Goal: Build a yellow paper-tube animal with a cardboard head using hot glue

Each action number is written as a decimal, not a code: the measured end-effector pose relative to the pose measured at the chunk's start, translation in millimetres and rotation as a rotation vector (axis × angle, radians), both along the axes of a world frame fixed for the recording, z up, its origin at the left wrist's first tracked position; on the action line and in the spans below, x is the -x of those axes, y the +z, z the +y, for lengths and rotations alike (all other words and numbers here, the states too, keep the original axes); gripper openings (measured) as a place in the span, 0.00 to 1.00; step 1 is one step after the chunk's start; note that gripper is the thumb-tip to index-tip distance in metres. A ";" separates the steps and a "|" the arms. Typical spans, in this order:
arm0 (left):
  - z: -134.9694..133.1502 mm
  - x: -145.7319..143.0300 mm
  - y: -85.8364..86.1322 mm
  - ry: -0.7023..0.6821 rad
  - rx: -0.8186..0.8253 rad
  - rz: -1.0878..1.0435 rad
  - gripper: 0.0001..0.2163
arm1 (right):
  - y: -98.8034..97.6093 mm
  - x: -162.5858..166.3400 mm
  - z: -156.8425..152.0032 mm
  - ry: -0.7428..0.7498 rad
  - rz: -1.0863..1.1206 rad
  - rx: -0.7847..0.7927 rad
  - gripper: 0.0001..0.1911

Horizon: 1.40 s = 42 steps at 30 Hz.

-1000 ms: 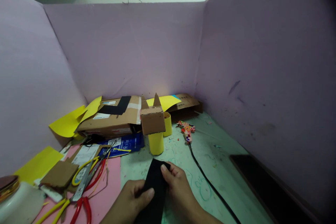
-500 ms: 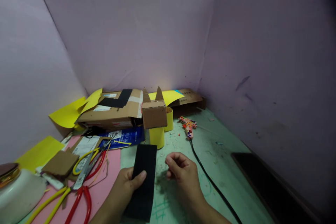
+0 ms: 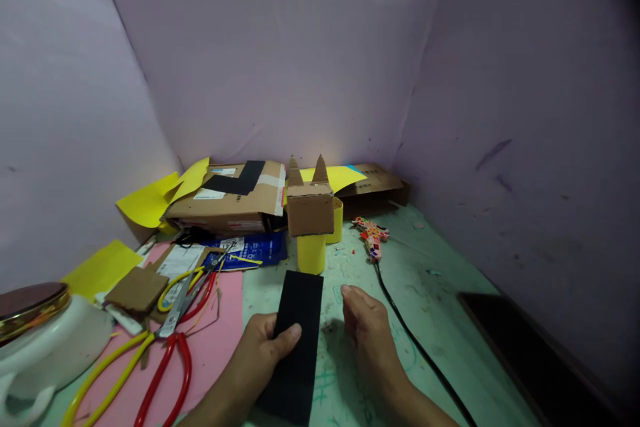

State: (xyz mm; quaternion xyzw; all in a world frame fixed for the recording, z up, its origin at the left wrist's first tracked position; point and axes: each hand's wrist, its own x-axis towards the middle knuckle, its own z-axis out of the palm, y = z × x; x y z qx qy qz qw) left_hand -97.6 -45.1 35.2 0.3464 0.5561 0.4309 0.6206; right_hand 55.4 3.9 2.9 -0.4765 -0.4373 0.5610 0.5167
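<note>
Right hand [image 3: 367, 323], curled 0.5 s ago, now flat, empty; left hand [image 3: 265, 350] still pinches black rectangular paper strip [image 3: 296, 340] on green table [image 3: 430, 293], purple partition walls [image 3: 280, 67] around.

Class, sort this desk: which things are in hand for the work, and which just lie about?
In hand: black strip, pinched by the left hand; right hand open beside it.
Lying about: scissors, glue gun, cardboard box, cardboard figure.
</note>
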 end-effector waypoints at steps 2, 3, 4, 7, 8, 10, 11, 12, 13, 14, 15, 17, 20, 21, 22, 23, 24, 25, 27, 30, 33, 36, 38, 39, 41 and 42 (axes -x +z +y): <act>-1.2 -1.0 0.7 -0.005 0.018 -0.008 0.22 | -0.1 0.9 1.5 -0.023 -0.007 0.029 0.26; -1.6 -1.4 1.1 -0.006 0.025 -0.013 0.22 | 1.1 1.7 2.1 -0.043 0.008 0.028 0.27; -1.9 -1.8 1.4 -0.008 0.028 -0.018 0.22 | 3.1 2.6 2.6 -0.054 0.032 0.022 0.27; -2.2 -3.1 2.1 -0.028 0.015 -0.013 0.23 | 10.3 5.8 1.9 0.073 0.114 0.025 0.22; -2.2 -3.5 2.1 -0.029 0.010 -0.009 0.24 | 11.8 6.9 1.1 0.157 0.129 0.046 0.23; -1.8 -3.8 0.8 -0.032 0.007 -0.009 0.24 | 12.3 8.6 -0.6 0.275 0.136 0.099 0.22; -1.5 -3.5 -0.5 -0.036 0.005 -0.007 0.24 | 11.5 9.2 -1.3 0.299 0.137 0.123 0.20; -1.0 -2.8 -2.3 -0.042 0.001 -0.005 0.25 | 10.2 9.4 -1.8 0.300 0.142 0.144 0.18; -0.4 -1.7 -4.6 -0.049 -0.002 -0.008 0.25 | 8.9 9.5 -2.1 0.293 0.148 0.158 0.18; 0.3 -0.3 -7.1 -0.047 -0.009 -0.016 0.25 | 7.8 9.4 -2.2 0.289 0.158 0.167 0.17; 1.1 1.4 -9.7 -0.032 -0.021 -0.023 0.25 | 7.1 9.3 -2.3 0.289 0.168 0.171 0.17; 2.5 4.9 -14.5 0.027 -0.059 -0.030 0.23 | 6.6 9.5 -2.8 0.297 0.184 0.174 0.17; 3.7 7.7 -18.0 0.082 -0.101 -0.026 0.21 | 7.1 10.7 -4.6 0.329 0.217 0.186 0.18; 3.8 7.6 -18.0 0.082 -0.101 -0.033 0.21 | 7.3 11.1 -5.4 0.350 0.240 0.191 0.17; 3.8 7.0 -17.3 0.077 -0.097 -0.042 0.21 | 7.6 11.3 -6.2 0.373 0.269 0.195 0.16; 3.7 6.1 -16.3 0.073 -0.093 -0.049 0.21 | 7.8 11.4 -6.9 0.398 0.296 0.200 0.18; 3.5 5.0 -14.9 0.069 -0.088 -0.053 0.21 | 8.0 11.4 -7.6 0.421 0.317 0.205 0.19; 3.2 4.0 -13.5 0.070 -0.085 -0.056 0.21 | 8.3 11.2 -8.1 0.441 0.327 0.207 0.20; 2.6 2.6 -10.9 0.089 -0.084 -0.061 0.21 | 8.6 10.9 -8.6 0.471 0.323 0.204 0.20; 1.6 2.4 -8.9 0.106 -0.090 -0.055 0.22 | 8.4 10.7 -8.7 0.497 0.321 0.213 0.18; 1.2 2.9 -9.7 0.095 -0.073 -0.049 0.21 | 7.6 10.4 -8.3 0.499 0.322 0.241 0.17; 2.6 4.2 -14.8 0.100 -0.068 -0.081 0.21 | 6.8 9.8 -7.8 0.495 0.321 0.254 0.16; 4.2 5.6 -20.0 0.094 -0.076 -0.102 0.22 | 6.5 9.5 -7.7 0.492 0.321 0.259 0.16; 4.9 6.4 -22.7 0.088 -0.084 -0.107 0.22 | 6.5 9.5 -7.7 0.491 0.321 0.262 0.16; 5.9 7.7 -27.2 0.078 -0.102 -0.103 0.22 | 6.6 9.8 -8.0 0.485 0.323 0.269 0.16; 6.1 8.0 -28.6 0.077 -0.109 -0.100 0.22 | 6.8 10.1 -8.2 0.481 0.323 0.269 0.16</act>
